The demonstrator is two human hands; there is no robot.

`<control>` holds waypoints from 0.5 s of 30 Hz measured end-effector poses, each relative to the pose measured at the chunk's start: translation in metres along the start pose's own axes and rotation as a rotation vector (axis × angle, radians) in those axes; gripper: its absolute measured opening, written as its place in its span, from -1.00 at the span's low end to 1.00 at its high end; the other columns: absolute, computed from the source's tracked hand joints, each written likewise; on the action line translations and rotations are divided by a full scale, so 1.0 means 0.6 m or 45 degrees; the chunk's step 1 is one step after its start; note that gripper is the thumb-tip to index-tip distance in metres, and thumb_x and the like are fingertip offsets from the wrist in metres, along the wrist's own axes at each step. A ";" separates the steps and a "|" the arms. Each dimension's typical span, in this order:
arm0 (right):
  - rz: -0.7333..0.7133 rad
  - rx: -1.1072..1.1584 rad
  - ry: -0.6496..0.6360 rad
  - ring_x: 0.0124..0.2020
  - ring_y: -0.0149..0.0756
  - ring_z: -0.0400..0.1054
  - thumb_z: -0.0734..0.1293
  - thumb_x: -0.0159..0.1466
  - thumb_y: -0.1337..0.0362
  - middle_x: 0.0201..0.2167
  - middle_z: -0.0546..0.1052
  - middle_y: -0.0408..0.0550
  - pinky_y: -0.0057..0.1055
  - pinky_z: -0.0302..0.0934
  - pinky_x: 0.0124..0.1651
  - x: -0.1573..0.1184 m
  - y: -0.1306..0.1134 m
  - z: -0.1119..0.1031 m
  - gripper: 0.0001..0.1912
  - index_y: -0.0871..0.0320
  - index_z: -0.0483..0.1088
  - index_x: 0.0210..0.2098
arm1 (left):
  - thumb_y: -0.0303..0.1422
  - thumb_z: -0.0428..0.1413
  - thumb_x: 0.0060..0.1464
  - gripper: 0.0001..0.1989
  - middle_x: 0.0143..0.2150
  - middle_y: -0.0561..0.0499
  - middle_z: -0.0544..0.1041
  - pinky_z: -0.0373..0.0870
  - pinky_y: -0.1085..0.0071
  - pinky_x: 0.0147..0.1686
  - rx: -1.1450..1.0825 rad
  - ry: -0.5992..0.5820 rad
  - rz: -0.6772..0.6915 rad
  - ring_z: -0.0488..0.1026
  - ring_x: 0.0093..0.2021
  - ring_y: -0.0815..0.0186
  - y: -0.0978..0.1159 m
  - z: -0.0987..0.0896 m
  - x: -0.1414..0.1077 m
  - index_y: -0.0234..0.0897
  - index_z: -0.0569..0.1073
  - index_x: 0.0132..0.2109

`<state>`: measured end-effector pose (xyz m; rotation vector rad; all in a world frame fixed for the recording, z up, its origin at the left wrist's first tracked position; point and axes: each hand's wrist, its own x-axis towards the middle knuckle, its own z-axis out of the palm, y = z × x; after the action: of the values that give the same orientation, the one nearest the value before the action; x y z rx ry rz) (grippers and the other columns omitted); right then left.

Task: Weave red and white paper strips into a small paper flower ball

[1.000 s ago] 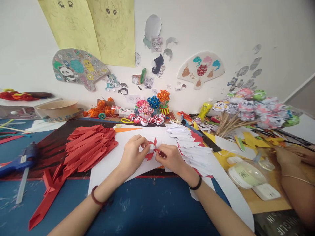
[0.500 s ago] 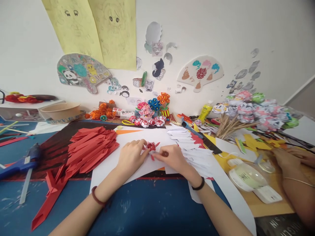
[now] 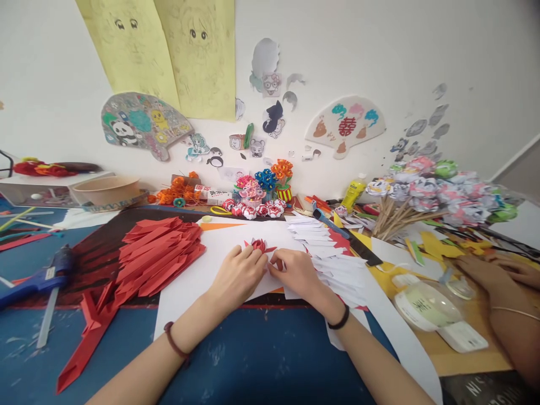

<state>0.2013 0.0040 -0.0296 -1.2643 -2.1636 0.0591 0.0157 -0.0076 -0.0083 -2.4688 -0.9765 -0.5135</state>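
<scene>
A small red paper flower [image 3: 259, 245] with pointed petals sits between my hands, above a white sheet [image 3: 179, 292]. My left hand [image 3: 240, 273] is closed on the flower from the near left side, its curled fingers covering the lower part. From the right, my right hand [image 3: 297, 273] pinches with thumb and forefinger at the flower's near edge; its fingertips almost meet those of the left. A pile of folded red paper strips [image 3: 158, 256] lies left of my hands. Folded white paper strips [image 3: 316, 242] are heaped to the right.
At the left lies a blue glue gun [image 3: 53, 273]. Finished paper flowers [image 3: 257, 209] stand along the wall, and a bouquet [image 3: 426, 188] leans at the right. A clear bottle [image 3: 426, 304] lies near another person's arm [image 3: 506, 309] on the right.
My left hand has turned further over the flower, its fingers now more curled. My right fingertips have moved slightly right and up. The view has shifted a little.
</scene>
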 end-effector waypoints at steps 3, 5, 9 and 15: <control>-0.051 0.065 0.076 -0.56 -0.46 0.23 0.37 0.14 0.38 -0.60 0.38 -0.25 -0.49 0.01 -0.44 -0.001 -0.008 0.000 -0.82 0.15 0.31 -0.55 | -0.44 -0.06 0.29 -0.87 -0.32 -0.04 0.43 0.08 0.27 -0.33 0.036 0.010 0.029 0.34 -0.28 0.21 0.003 0.008 0.000 -0.28 0.37 -0.20; -0.088 0.122 0.094 -0.56 -0.46 0.23 0.36 0.17 0.37 -0.59 0.37 -0.24 -0.50 0.03 -0.44 -0.002 -0.010 -0.001 -0.82 0.15 0.31 -0.54 | -0.46 -0.09 0.30 -0.84 -0.32 -0.03 0.44 0.08 0.27 -0.31 0.019 0.017 0.048 0.32 -0.26 0.22 -0.001 0.008 -0.001 -0.28 0.39 -0.19; -0.155 0.185 0.072 -0.51 -0.45 0.30 0.30 0.32 0.22 -0.48 0.48 -0.18 -0.50 0.10 -0.40 0.000 -0.003 -0.006 -0.85 0.13 0.44 -0.34 | -0.39 -0.11 0.34 -0.79 -0.28 -0.05 0.49 0.08 0.28 -0.29 -0.144 0.057 0.022 0.31 -0.24 0.23 -0.016 0.003 -0.004 -0.26 0.43 -0.13; -0.241 0.096 0.116 -0.37 -0.41 0.41 0.27 0.36 0.20 -0.36 0.56 -0.13 -0.50 0.15 -0.31 0.002 0.008 -0.015 -0.81 0.08 0.50 -0.14 | -0.30 -0.07 0.33 -0.75 -0.25 -0.03 0.58 0.08 0.27 -0.26 -0.327 0.148 -0.091 0.31 -0.25 0.25 -0.027 0.000 -0.005 -0.20 0.48 -0.05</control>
<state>0.2093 0.0049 -0.0231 -0.9970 -2.1706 0.0049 0.0020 0.0014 -0.0058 -2.5981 -1.0091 -0.8443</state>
